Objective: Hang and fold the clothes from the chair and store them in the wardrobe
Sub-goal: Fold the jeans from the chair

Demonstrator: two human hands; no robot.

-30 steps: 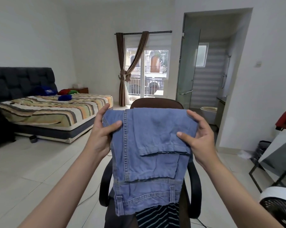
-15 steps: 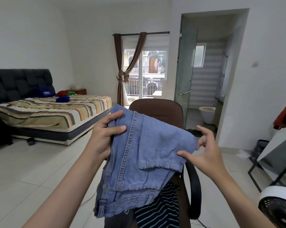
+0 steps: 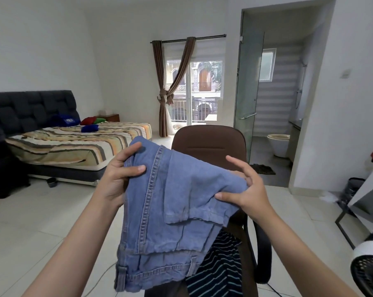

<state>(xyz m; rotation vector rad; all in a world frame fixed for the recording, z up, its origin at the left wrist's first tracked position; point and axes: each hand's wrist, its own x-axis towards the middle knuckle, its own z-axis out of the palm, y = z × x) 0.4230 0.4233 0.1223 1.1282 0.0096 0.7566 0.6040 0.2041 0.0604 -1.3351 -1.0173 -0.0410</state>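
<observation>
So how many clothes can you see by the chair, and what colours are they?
Blue: 1, the folded jeans, held by the left hand and right hand.
Dark with light stripes: 1, the striped garment on the chair.
Total: 2

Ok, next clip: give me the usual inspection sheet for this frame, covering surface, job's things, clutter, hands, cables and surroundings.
Surface: brown office chair, pale tiled floor.
Job's things: folded blue jeans held above the chair; striped dark garment on the seat.
Clutter: coloured cushions on the striped bed.
Hands: left hand grips the jeans' left edge; right hand pinches their right fold.
Cables: thin white cord on the floor.
Surroundings: tied curtain, glass bathroom door, fan lower right; wardrobe not in view.
</observation>
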